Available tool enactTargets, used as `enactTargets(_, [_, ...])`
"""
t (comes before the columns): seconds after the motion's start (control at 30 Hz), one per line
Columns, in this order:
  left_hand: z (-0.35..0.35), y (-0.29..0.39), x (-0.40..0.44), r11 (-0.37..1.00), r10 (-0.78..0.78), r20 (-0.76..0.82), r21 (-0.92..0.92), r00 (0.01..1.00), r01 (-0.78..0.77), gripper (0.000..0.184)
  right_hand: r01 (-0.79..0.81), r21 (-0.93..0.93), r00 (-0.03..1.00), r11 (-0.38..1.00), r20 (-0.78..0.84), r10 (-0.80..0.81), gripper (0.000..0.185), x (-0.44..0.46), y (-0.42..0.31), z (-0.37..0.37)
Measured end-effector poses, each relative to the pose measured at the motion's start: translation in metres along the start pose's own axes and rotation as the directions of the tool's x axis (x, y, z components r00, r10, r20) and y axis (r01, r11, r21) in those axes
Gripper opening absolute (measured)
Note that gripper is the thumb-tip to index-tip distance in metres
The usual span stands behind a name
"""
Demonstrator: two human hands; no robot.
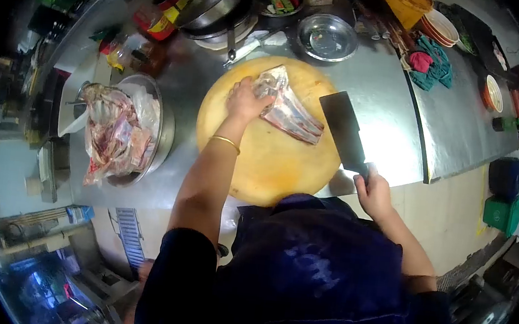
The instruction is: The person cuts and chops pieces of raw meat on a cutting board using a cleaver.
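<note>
A rack of ribs (pixel 292 116) lies slantwise on the round wooden chopping board (pixel 259 162). My left hand (pixel 246 101), with a gold bangle at the wrist, grips the meat at its left side; its fingertips are partly hidden. In my right hand (pixel 374 193) is the handle of a cleaver (pixel 345 129). Its broad dark blade is held over the right edge of the board, apart from the ribs. Left of the board, a large metal bowl (pixel 164 146) holds more raw meat (pixel 115 132) on the bone and a clear plastic bag (pixel 146 108).
Behind the board stand a metal basin (pixel 328 37), a wok (pixel 215 8) and a bowl of cut vegetables (pixel 279 0). Green and pink cloths (pixel 431 63) lie on the steel counter (pixel 390 106) at right. Bottles and jars (pixel 117 51) stand at the back left.
</note>
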State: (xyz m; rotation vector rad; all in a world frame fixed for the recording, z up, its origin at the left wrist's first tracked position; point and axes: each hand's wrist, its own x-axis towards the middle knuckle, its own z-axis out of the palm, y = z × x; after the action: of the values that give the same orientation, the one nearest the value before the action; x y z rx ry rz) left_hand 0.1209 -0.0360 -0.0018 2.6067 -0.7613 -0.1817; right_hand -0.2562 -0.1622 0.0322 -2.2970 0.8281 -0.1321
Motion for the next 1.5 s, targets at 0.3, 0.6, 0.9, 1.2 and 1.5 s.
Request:
enactTargets(0.3, [-0.024, 0.001, 0.024, 0.735, -0.088, 0.616, -0.490, 0.783, 0.469, 0.050, -0.032, 0.066, 0.999, 0.997, -0.007, 0.033, 0.034, -0.003, -0.003, -0.003])
enactTargets(0.6, [-0.037, -0.060, -0.106, 0.183, -0.003, 0.450, -0.878, 0.893, 0.443, 0.038, -0.036, 0.096, 0.999, 0.995, 0.036, 0.033, 0.034, 0.006, 0.006, -0.008])
enactTargets(0.9, [-0.012, -0.078, -0.155, 0.379, -0.296, 0.098, -0.901, 0.950, 0.211, 0.026, 0.002, 0.093, 0.996, 0.996, 0.083, -0.010, 0.033, 0.012, 0.012, -0.012])
enactTargets(1.2, [-0.027, -0.013, -0.038, 0.955, 0.082, 0.031, 0.284, 0.996, -0.087, 0.047, 0.006, 0.072, 0.999, 0.997, 0.052, -0.010, 0.032, 0.007, 0.006, -0.010])
enactTargets(1.5, [-0.027, 0.022, 0.001, 0.855, -0.028, 0.375, 0.490, 0.927, -0.172, 0.046, -0.011, 0.062, 1.000, 0.998, -0.025, 0.013, 0.028, -0.004, -0.002, -0.003])
